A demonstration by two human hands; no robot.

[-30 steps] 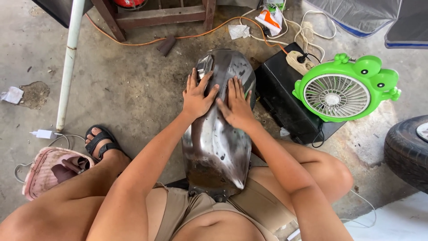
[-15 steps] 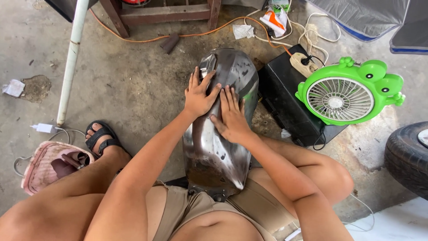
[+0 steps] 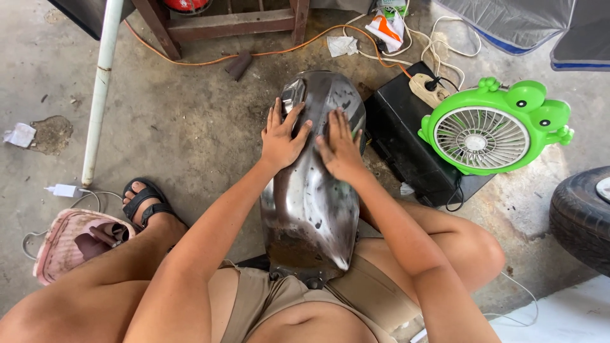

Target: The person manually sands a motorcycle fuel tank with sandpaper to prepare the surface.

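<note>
Bare-metal fuel tank (image 3: 314,197) lies lengthwise between the person's knees; left hand (image 3: 281,136) and right hand (image 3: 340,151) press flat on it, fingers spread, beside a green fan (image 3: 486,133)

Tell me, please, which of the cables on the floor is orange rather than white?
The orange cable running along the concrete in front of the wooden frame; the other cables, coiled near the power strip, are white.

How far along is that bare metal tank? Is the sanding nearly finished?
Mostly bare already: the dented grey metal fuel tank shines over much of its surface. In hand: the left hand and right hand press flat on its upper part. Left: dark flecks on the near half and dull rusty brown by its lower edge. I cannot see an abrasive under the palms.
</note>
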